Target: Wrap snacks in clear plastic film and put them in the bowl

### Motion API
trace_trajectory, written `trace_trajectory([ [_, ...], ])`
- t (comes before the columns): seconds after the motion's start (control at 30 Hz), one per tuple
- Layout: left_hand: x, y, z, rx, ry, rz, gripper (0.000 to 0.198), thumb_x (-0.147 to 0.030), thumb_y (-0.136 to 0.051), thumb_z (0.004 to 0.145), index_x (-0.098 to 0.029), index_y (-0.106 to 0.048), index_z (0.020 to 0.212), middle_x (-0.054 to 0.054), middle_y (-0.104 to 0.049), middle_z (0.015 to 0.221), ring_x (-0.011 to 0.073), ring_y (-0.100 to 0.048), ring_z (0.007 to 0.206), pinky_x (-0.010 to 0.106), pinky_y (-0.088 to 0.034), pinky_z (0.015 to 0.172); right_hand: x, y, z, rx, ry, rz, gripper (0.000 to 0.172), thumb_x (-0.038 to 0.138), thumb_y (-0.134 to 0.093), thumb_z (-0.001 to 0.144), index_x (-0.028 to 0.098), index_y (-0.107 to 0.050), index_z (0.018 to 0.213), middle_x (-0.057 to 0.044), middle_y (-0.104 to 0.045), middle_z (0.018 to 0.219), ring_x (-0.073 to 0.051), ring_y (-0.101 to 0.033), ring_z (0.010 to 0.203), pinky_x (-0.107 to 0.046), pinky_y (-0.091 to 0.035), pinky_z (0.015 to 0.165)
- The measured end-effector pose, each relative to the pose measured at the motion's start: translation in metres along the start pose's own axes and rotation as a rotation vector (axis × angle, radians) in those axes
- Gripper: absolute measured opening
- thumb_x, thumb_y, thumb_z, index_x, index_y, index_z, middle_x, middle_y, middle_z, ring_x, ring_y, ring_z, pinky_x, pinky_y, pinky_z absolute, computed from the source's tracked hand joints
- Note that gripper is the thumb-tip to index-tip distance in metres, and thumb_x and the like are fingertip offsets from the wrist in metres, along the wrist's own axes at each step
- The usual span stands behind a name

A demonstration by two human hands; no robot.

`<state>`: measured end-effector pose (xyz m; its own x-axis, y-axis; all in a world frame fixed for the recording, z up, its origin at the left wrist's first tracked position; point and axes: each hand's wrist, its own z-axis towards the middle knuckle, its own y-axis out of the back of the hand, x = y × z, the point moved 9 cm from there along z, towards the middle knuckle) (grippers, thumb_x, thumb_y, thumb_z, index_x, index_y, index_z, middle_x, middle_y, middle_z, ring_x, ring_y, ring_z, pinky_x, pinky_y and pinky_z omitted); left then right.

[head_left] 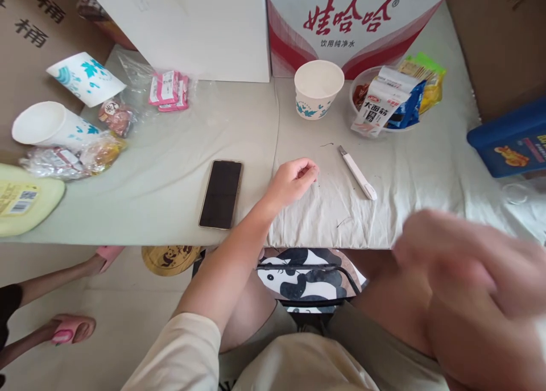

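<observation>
My left hand [295, 180] rests on the cloth-covered table, its fingers curled and the thumb pressed against them. Whatever may be inside that pinch is hidden or too small to name. To its right lies a white utility knife [357, 172], apart from the hand. A dark phone [220, 194] is on the cloth left of my left wrist. My right hand [456, 260] is raised over the table's front edge at the right, smeared by motion, so its fingers cannot be read. Beyond my left hand stands a white paper cup [318, 103] with blue leaf prints.
A clear bowl of snack packets [379, 109] stands before a white and red carton [333, 27]. At left are tipped paper cups [91, 86], pink packets [168, 89] and a pale yellow container [28, 200]. A blue box [512, 138] is at right. Another person's feet [72, 328] show below.
</observation>
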<state>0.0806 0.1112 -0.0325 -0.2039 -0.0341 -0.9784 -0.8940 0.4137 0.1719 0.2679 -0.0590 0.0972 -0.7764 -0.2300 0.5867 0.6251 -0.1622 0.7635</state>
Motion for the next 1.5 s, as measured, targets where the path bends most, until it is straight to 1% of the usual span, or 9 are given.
trace_trajectory([
  [0.07,-0.003,-0.003,-0.001,0.006,0.005,0.011,0.02,-0.034,-0.055,0.09,-0.019,-0.062,0.079,0.001,-0.067,0.076,0.0135,-0.059,0.071,0.028,-0.043,0.069,-0.029,-0.011,0.055,-0.195,-0.051,-0.088,0.025,0.026,-0.046,0.093,0.037,-0.069,0.089,-0.002,-0.076,0.084,-0.028,-0.071,0.074,-0.045,-0.054,0.069],
  [0.13,-0.005,-0.007,-0.001,0.019,0.003,0.014,0.019,-0.033,-0.055,0.091,-0.019,-0.062,0.08,0.001,-0.067,0.075,0.0134,-0.06,0.071,0.028,-0.044,0.069,-0.052,-0.028,0.099,-0.287,-0.013,-0.198,0.029,0.022,-0.044,0.09,0.026,-0.07,0.101,-0.012,-0.078,0.105,-0.031,-0.072,0.103,-0.046,-0.054,0.09],
  [0.23,-0.006,-0.013,0.001,0.043,-0.017,0.013,0.019,-0.034,-0.055,0.091,-0.019,-0.063,0.082,0.0,-0.066,0.075,0.0136,-0.062,0.072,0.029,-0.046,0.073,-0.088,-0.051,0.139,-0.198,-0.06,-0.39,0.044,0.023,-0.05,0.086,0.014,-0.065,0.127,-0.022,-0.069,0.131,-0.035,-0.062,0.125,-0.049,-0.046,0.105],
  [0.33,-0.006,-0.018,0.004,0.05,-0.028,-0.032,0.017,-0.034,-0.057,0.091,-0.019,-0.063,0.086,0.001,-0.068,0.078,0.014,-0.065,0.077,0.029,-0.05,0.078,-0.111,-0.062,0.154,-0.071,-0.162,-0.506,0.041,0.026,-0.052,0.09,0.015,-0.064,0.127,-0.022,-0.068,0.13,-0.038,-0.057,0.127,-0.051,-0.044,0.101],
  [0.57,-0.028,-0.05,0.037,0.012,-0.027,-0.014,0.014,-0.027,-0.059,0.09,-0.018,-0.064,0.099,0.007,-0.073,0.106,0.0168,-0.071,0.098,0.032,-0.053,0.093,-0.141,-0.04,0.145,-0.132,-0.285,-0.516,0.023,0.031,-0.045,0.098,0.021,-0.067,0.098,-0.015,-0.071,0.105,-0.035,-0.059,0.112,-0.045,-0.047,0.085],
  [0.8,-0.062,-0.142,0.094,0.154,-0.116,0.241,0.023,-0.022,-0.062,0.088,-0.017,-0.065,0.11,0.012,-0.07,0.131,0.027,-0.066,0.124,0.041,-0.048,0.11,-0.179,0.008,0.089,-0.383,-0.216,-0.418,0.024,0.03,-0.05,0.091,0.019,-0.062,0.108,-0.018,-0.062,0.113,-0.033,-0.056,0.111,-0.046,-0.048,0.092],
  [1.0,-0.071,-0.195,0.124,0.257,-0.235,0.405,0.036,-0.02,-0.062,0.084,-0.013,-0.064,0.119,0.018,-0.064,0.137,0.0325,-0.06,0.132,0.044,-0.045,0.115,-0.209,-0.023,0.097,-0.079,-0.217,-0.389,0.045,0.035,-0.052,0.087,0.018,-0.063,0.127,-0.018,-0.066,0.105,-0.036,-0.058,0.1,-0.049,-0.049,0.087],
  [1.3,-0.07,-0.175,0.209,0.088,-0.212,0.423,0.012,-0.017,-0.06,0.088,-0.017,-0.066,0.098,0.012,-0.071,0.104,0.0327,-0.066,0.114,0.047,-0.05,0.104,-0.259,-0.016,0.194,-0.004,-0.393,-0.422,0.048,0.042,-0.047,0.095,0.023,-0.06,0.136,-0.02,-0.063,0.128,-0.039,-0.06,0.116,-0.058,-0.048,0.095],
  [1.5,-0.092,-0.142,0.171,0.061,-0.205,0.458,0.015,-0.021,-0.056,0.092,-0.02,-0.068,0.099,0.007,-0.074,0.107,0.0276,-0.068,0.111,0.042,-0.051,0.101,-0.279,-0.049,0.246,0.258,-0.532,-0.433,0.069,0.056,-0.04,0.098,0.03,-0.036,0.162,-0.01,-0.025,0.173,-0.042,-0.02,0.159,-0.07,-0.021,0.122],
])
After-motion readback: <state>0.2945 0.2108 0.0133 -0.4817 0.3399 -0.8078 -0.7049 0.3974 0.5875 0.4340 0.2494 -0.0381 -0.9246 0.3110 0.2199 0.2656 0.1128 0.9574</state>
